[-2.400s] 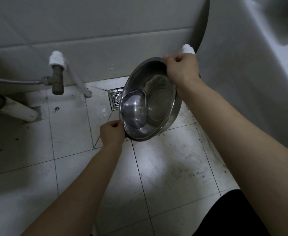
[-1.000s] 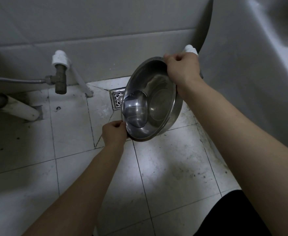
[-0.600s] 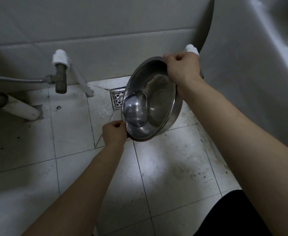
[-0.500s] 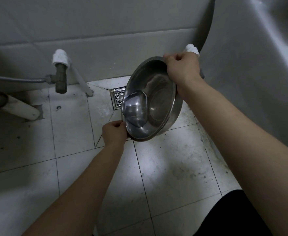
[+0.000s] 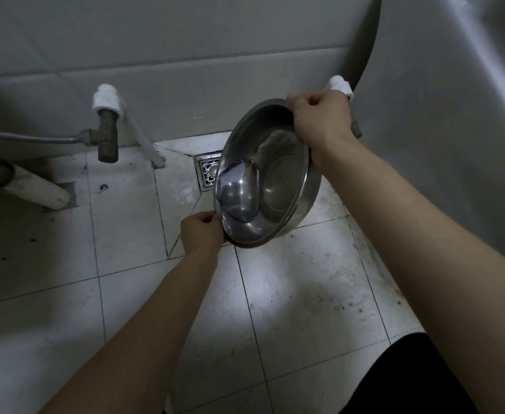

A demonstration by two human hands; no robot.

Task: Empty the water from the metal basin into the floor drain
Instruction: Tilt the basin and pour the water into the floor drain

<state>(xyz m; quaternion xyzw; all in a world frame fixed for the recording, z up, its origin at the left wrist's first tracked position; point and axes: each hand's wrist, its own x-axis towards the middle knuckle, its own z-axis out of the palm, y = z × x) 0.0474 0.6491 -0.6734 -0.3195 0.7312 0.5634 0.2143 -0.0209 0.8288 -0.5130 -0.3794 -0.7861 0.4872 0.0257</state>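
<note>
I hold a round metal basin (image 5: 278, 174) steeply tilted above the tiled floor, its open side facing me and leaning left. A small pool of water (image 5: 238, 192) lies against its lower left wall. My right hand (image 5: 320, 122) grips the upper rim. My left hand (image 5: 202, 233) pinches the lower left rim. The square metal floor drain (image 5: 206, 171) sits just behind the basin's left edge, half hidden by it.
A brass valve with a white cap (image 5: 106, 127) and a hose stick out from the tiled wall at left. A white pipe (image 5: 33, 189) enters the floor below it. A large white fixture (image 5: 454, 115) fills the right side. Dirty floor tiles (image 5: 290, 294) lie beneath.
Both hands and the basin have stayed almost still. The pool of water in the lower left of the basin has shrunk slightly and shifted shape.
</note>
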